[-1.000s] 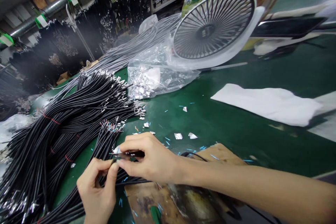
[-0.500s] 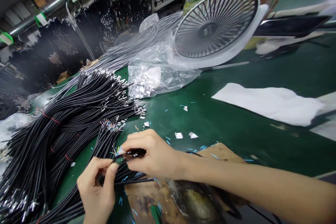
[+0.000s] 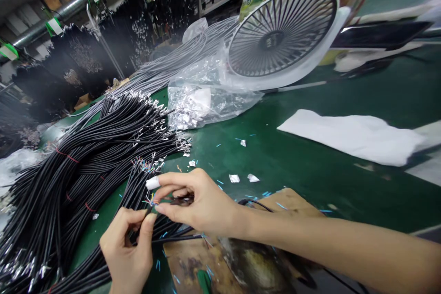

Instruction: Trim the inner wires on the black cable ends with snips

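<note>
My left hand [image 3: 127, 247] pinches the end of one black cable [image 3: 146, 212] between thumb and fingers; thin coloured wires fan out from its tip. My right hand [image 3: 193, 202] is closed on a small dark tool [image 3: 179, 200] held against that stripped tip, its index finger raised and wrapped in white tape. Both hands work at the near edge of a big heap of black cables [image 3: 79, 170] with silver terminals on the green table [image 3: 292, 156].
A clear plastic bag of metal terminals [image 3: 200, 101] lies behind the heap, a white desk fan [image 3: 282, 32] behind it. A white cloth [image 3: 351, 135] lies to the right. Worn cardboard [image 3: 241, 257] sits under my right wrist. Blue wire clippings and foil scraps litter the table.
My right index finger has lifted off the tool and now points left, and the right hand has shifted slightly downward at the cable tip. The left hand keeps its pinch.
</note>
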A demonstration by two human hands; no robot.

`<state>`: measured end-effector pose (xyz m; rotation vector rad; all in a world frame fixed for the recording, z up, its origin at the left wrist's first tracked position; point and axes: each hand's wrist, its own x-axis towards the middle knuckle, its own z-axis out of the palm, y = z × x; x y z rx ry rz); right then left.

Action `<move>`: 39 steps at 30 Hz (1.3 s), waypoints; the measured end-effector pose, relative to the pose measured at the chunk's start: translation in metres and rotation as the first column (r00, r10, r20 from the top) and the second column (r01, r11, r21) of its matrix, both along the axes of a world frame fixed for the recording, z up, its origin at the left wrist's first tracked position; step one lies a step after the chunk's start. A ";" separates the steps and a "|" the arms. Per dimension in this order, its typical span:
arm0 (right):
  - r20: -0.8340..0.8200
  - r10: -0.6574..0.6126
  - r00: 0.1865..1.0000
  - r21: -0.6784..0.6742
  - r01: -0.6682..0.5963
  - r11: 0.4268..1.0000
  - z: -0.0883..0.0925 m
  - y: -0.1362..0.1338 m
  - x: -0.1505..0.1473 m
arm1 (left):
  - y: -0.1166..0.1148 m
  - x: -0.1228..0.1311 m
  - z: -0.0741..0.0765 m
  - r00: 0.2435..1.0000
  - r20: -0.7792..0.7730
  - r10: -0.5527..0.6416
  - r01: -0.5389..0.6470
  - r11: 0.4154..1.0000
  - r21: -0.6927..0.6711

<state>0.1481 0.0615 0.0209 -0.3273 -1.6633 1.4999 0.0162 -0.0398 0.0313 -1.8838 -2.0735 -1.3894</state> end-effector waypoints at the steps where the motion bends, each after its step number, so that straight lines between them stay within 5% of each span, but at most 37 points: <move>1: 0.008 -0.023 1.000 0.005 0.023 1.000 -0.001 -0.001 -0.001 | 0.000 0.000 0.000 1.000 -0.003 0.003 -0.003 1.000 0.000; 14: -0.103 -0.125 0.987 0.011 0.127 0.992 0.003 -0.001 -0.003 | -0.001 -0.002 0.000 1.000 0.000 -0.004 0.004 1.000 -0.014; 21: -0.006 0.051 0.999 0.036 -0.051 0.998 -0.003 -0.001 0.001 | -0.001 -0.002 -0.001 1.000 -0.006 -0.028 0.028 1.000 -0.010; 30: -0.001 0.081 0.997 -0.009 -0.081 0.997 -0.002 0.004 0.001 | 0.001 -0.002 0.001 0.997 -0.060 -0.048 0.049 0.999 0.003; 39: -0.010 -0.072 0.997 0.359 0.071 0.931 -0.001 0.001 0.006 | 0.003 -0.001 -0.007 0.994 -0.092 -0.065 0.070 0.996 0.048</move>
